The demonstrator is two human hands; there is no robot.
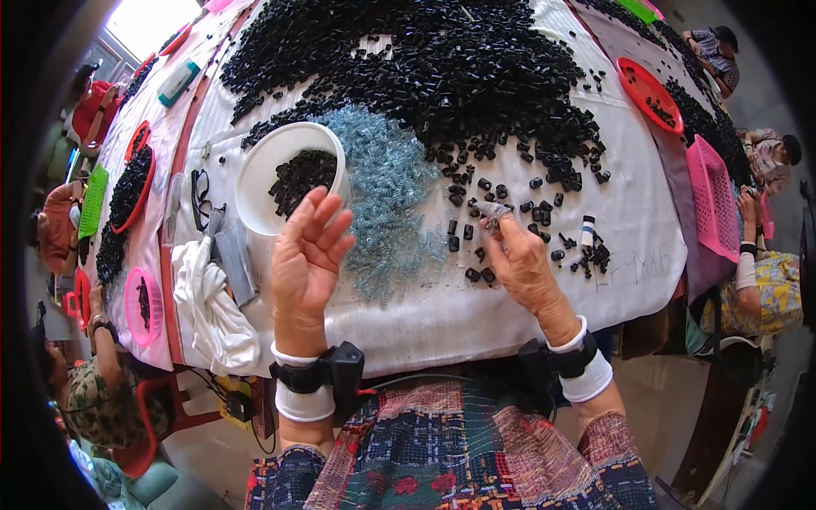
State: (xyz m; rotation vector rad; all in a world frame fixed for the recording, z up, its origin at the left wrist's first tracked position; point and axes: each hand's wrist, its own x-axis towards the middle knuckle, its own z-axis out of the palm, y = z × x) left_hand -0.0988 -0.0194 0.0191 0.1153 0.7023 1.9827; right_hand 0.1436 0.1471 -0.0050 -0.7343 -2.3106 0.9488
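Note:
My left hand [309, 255] is raised palm up in front of the white bowl [246, 200], its fingers stretched out and nothing in them. Small black pieces [297, 177] lie inside the bowl. To the right of it spreads a pile of tiny bluish, shiny, coil-like pieces [382, 204]. My right hand [525, 265] is closed in a pinch over loose black plastic parts [544, 212]. Something greyish shows at its fingertips; whether that is a covering or a held piece is unclear. Beside this hand stands a small white cylinder with a dark band [587, 229], next to small black bits [591, 257].
A large heap of black parts [442, 68] covers the far table. Eyeglasses [201, 200], a white cloth [212, 297] and a grey folded cloth [234, 262] lie at left. Red trays [650, 95] and a pink basket [712, 197] stand on side tables, where other people sit.

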